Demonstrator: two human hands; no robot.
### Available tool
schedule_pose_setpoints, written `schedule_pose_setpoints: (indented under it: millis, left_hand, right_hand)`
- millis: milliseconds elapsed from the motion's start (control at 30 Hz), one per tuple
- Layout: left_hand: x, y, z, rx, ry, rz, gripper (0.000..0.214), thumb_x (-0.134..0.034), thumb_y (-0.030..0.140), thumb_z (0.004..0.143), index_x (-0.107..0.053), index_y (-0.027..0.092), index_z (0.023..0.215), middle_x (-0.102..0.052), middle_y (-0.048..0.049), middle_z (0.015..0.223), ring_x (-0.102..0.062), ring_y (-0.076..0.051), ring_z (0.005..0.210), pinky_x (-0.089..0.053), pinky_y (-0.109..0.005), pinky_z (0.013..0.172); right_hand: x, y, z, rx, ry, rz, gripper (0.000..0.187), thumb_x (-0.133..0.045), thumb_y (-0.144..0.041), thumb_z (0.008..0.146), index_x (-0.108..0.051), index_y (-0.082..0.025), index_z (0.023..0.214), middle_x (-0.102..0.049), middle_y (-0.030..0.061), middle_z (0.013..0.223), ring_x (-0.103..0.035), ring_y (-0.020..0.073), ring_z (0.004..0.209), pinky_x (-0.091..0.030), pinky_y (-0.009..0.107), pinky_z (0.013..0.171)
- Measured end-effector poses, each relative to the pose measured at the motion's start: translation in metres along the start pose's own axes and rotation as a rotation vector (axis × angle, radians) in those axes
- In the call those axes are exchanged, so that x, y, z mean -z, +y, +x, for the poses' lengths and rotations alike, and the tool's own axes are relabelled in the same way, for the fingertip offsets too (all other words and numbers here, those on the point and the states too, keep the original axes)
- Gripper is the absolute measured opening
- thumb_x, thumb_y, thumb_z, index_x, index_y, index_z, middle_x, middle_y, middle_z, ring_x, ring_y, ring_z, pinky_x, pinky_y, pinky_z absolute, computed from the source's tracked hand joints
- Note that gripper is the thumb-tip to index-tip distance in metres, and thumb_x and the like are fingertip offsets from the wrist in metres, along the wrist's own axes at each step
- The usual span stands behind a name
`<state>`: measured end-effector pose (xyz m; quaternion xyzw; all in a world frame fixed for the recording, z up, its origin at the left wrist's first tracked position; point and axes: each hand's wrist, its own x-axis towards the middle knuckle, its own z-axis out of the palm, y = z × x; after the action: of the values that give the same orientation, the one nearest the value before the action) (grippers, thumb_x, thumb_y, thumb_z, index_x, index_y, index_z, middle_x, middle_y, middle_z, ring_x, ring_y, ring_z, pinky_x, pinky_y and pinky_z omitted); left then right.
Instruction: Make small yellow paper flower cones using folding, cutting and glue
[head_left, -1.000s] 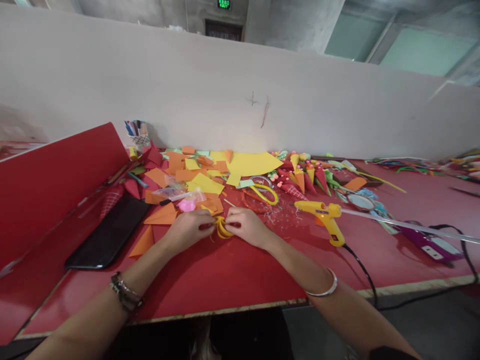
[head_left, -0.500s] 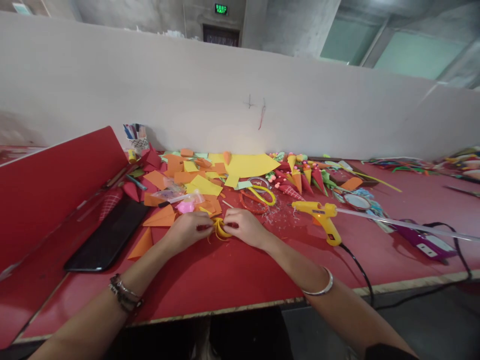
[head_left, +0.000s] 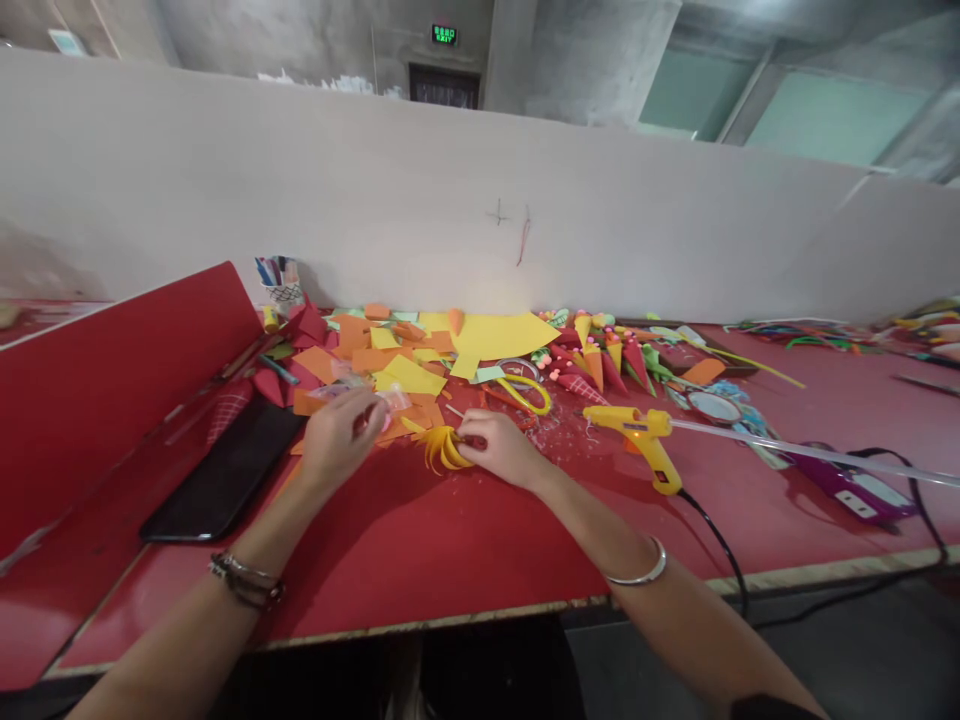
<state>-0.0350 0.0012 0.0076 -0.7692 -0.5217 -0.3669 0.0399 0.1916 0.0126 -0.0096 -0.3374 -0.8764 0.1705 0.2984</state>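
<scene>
My right hand (head_left: pixel 499 447) pinches a yellow fringed paper piece (head_left: pixel 444 449) just above the red tabletop, its cut strips curling down and to the left. My left hand (head_left: pixel 337 438) is apart from that piece, over the left part of the paper pile. Its fingers are curved, with a gap between thumb and forefinger and nothing visible in it. A clear plastic bag (head_left: pixel 395 398) lies close to its fingertips. Orange paper pieces (head_left: pixel 373 359) and yellow sheets (head_left: pixel 409 376) are heaped beyond both hands.
To the right rests a yellow glue gun (head_left: pixel 643 437) with a long clear stick and black cord. Yellow-handled scissors (head_left: pixel 531 393) lie behind my right hand. A black phone (head_left: pixel 225 478) is at left. Small paper cones (head_left: pixel 592 362) and a purple power strip (head_left: pixel 855 485) are farther right.
My left hand has let go of the yellow fringed paper and moved left. My right hand keeps hold of it, and its strips now fan out more visibly.
</scene>
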Motion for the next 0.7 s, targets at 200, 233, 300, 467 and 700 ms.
schedule_pose_setpoints:
  millis: [200,233,300,467,700]
  left_hand:
    - [-0.003,-0.020,0.007,0.074,-0.019,0.083,0.027,-0.043,0.027,0.078,-0.053,0.017,0.101,-0.056,-0.0062,0.096,-0.055,-0.015,0.081,-0.042,-0.024,0.074]
    - [-0.006,-0.022,0.006,0.029,-0.055,0.093,0.029,-0.043,0.027,0.078,-0.052,0.016,0.103,-0.055,-0.0079,0.101,-0.053,-0.018,0.091,-0.041,-0.027,0.081]
    - [-0.013,-0.025,0.004,-0.026,-0.125,0.136,0.032,-0.043,0.028,0.078,-0.051,0.015,0.107,-0.055,-0.0101,0.106,-0.049,-0.021,0.101,-0.037,-0.031,0.088]
    - [-0.020,-0.022,-0.003,0.026,-0.261,0.237,0.037,-0.045,0.033,0.077,-0.048,0.021,0.113,-0.055,-0.0091,0.113,-0.048,-0.027,0.106,-0.033,-0.041,0.087]
    - [0.001,-0.015,0.005,0.169,0.085,0.186,0.024,-0.040,0.028,0.081,-0.055,0.020,0.098,-0.062,-0.0052,0.093,-0.053,-0.022,0.093,-0.029,-0.040,0.085]
  right_hand:
    - [0.002,0.000,-0.001,0.012,-0.074,0.022,0.013,-0.051,-0.017,0.078,-0.061,-0.015,0.070,-0.050,-0.0003,0.069,-0.047,0.0090,0.063,-0.034,0.020,0.061]
    - [0.002,0.000,-0.002,0.015,-0.080,0.029,0.013,-0.051,-0.018,0.079,-0.061,-0.015,0.073,-0.051,0.0001,0.070,-0.048,0.0093,0.064,-0.035,0.020,0.061]
    - [0.003,-0.001,-0.002,0.019,-0.083,0.040,0.014,-0.050,-0.020,0.080,-0.063,-0.015,0.077,-0.052,0.0009,0.072,-0.049,0.0099,0.066,-0.036,0.021,0.063]
    - [0.003,0.001,-0.002,0.010,-0.067,0.066,0.011,-0.052,-0.019,0.078,-0.063,-0.015,0.078,-0.055,0.0012,0.071,-0.049,0.0099,0.065,-0.036,0.021,0.062]
    - [0.008,0.008,-0.003,-0.017,0.001,0.070,0.022,-0.045,-0.004,0.071,-0.060,-0.016,0.082,-0.058,0.0007,0.073,-0.050,0.0094,0.063,-0.036,0.019,0.059]
